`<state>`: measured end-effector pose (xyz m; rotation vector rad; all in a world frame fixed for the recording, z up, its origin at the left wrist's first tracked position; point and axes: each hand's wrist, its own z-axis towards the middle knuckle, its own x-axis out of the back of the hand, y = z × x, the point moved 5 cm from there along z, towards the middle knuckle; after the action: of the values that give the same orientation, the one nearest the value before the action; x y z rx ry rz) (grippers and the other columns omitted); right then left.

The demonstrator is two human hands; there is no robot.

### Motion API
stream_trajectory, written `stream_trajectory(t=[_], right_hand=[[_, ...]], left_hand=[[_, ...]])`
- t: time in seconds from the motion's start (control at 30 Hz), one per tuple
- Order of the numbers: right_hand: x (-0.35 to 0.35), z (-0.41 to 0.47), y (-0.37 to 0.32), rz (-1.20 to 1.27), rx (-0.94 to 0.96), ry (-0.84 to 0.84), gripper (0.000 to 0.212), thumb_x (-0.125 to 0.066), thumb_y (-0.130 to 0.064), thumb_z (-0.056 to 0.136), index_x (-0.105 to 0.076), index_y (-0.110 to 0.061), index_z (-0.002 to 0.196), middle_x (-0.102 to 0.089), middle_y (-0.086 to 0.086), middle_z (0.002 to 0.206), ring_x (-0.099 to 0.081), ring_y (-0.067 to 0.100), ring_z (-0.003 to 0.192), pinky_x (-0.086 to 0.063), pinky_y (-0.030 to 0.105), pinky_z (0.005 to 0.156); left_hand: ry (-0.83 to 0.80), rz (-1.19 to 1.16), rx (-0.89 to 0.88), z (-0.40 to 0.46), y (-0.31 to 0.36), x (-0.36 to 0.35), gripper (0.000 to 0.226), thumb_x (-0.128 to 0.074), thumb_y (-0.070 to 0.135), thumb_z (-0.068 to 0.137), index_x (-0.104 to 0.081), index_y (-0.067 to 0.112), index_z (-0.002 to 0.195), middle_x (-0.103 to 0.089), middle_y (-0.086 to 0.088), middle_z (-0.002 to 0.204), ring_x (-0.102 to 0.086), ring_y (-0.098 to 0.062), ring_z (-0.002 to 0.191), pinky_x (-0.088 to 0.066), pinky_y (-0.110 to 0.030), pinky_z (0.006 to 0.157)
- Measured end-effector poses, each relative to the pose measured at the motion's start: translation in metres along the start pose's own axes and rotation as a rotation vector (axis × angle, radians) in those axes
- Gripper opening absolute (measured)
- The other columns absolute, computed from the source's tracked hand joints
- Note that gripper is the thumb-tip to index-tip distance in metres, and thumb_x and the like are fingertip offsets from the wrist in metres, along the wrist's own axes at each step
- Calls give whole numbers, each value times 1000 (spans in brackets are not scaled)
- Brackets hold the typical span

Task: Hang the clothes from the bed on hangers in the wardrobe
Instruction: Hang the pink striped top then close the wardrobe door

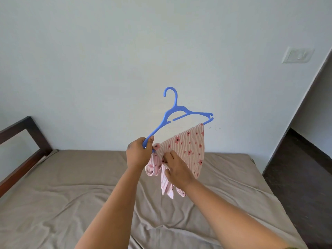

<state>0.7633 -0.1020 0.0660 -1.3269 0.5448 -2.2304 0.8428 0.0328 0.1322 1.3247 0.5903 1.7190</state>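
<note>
The left hand [137, 153] is closed in a fist around one arm end of a blue plastic hanger [179, 114], holding it tilted in the air with the hook up; the right hand [177, 170] pinches the bunched pink striped garment with flower print [186, 148] between thumb and curled fingers, near the left hand; the garment drapes from the hanger's bar, its loose ends hanging down above the bed's tan sheet [71, 186]; the bed's dark wooden frame [21, 141] runs along the left edge.
</note>
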Motion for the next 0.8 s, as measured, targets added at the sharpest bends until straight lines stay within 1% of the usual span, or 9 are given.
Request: stream_trajectory(t=[0.07, 0.13, 0.2, 0.27, 0.37, 0.43, 0.53, 0.7, 0.8], right_hand=[[5, 0, 10, 42, -32, 19, 38, -61, -29, 81, -52, -12, 113, -42, 2, 112, -45, 16, 98, -39, 25, 89], [18, 2, 16, 48, -70, 109, 47, -58, -43, 84, -50, -14, 119, -40, 5, 118, -43, 19, 108, -37, 27, 97], [33, 3, 14, 37, -65, 234, 41, -50, -29, 87, -48, -11, 124, -39, 9, 124, -43, 23, 116, -38, 33, 103], [49, 4, 15, -54, -86, 377, 51, -38, -13, 78, -46, -9, 129, -38, 14, 131, -41, 31, 123, -35, 40, 108], [75, 11, 22, -382, -105, 407, 61, -32, -12, 68, -51, -14, 126, -47, 12, 128, -40, 30, 124, -34, 43, 104], [83, 16, 33, -519, -164, 184, 44, -38, -14, 70, -61, -15, 108, -61, 8, 109, -49, 30, 115, -39, 43, 96], [99, 10, 41, -572, -308, 34, 3, -55, -10, 65, -53, -10, 65, -58, 10, 63, -56, 35, 71, -29, 32, 60], [131, -33, 25, -682, -300, 128, 23, -60, -5, 51, -39, -14, 55, -34, -2, 49, -38, 27, 49, -23, 28, 52], [160, -73, 27, -731, -351, 257, 17, -60, -8, 48, -45, -13, 55, -42, 0, 50, -46, 28, 49, -32, 27, 49]], left_hand=[[-42, -33, 4, 3, -2, 0, 54, -54, 48, 94, -58, 1, 68, -67, 2, 58, -48, -18, 50, -38, -29, 50], [-59, -35, -11, 6, 1, 1, 58, -54, 52, 92, -58, 0, 68, -69, 5, 58, -46, -13, 47, -39, -29, 50], [-38, -29, -37, 6, 7, 4, 60, -56, 54, 91, -52, 1, 62, -65, 1, 54, -44, -16, 47, -39, -30, 51], [-3, 1, -74, 3, 13, 8, 59, -61, 52, 88, -44, 7, 55, -53, 1, 44, -37, -17, 45, -32, -29, 48], [-6, 43, -142, -6, 22, 8, 55, -68, 52, 83, -48, 12, 51, -49, 3, 40, -39, -16, 42, -32, -27, 47], [-44, 5, -157, -14, 24, 2, 55, -70, 51, 82, -51, 9, 51, -53, 5, 40, -41, -14, 41, -35, -26, 47], [-90, -91, -140, -26, 25, -6, 54, -71, 46, 82, -49, 9, 50, -54, 12, 39, -44, -10, 40, -33, -23, 47], [-163, -258, -193, -36, 27, -22, 52, -76, 40, 80, -44, 8, 55, -36, 9, 41, -34, -9, 41, -25, -21, 47], [-247, -480, -185, -42, 35, -37, 46, -81, 29, 77, -44, 16, 53, -35, 11, 51, -32, -10, 52, -26, -22, 50]])
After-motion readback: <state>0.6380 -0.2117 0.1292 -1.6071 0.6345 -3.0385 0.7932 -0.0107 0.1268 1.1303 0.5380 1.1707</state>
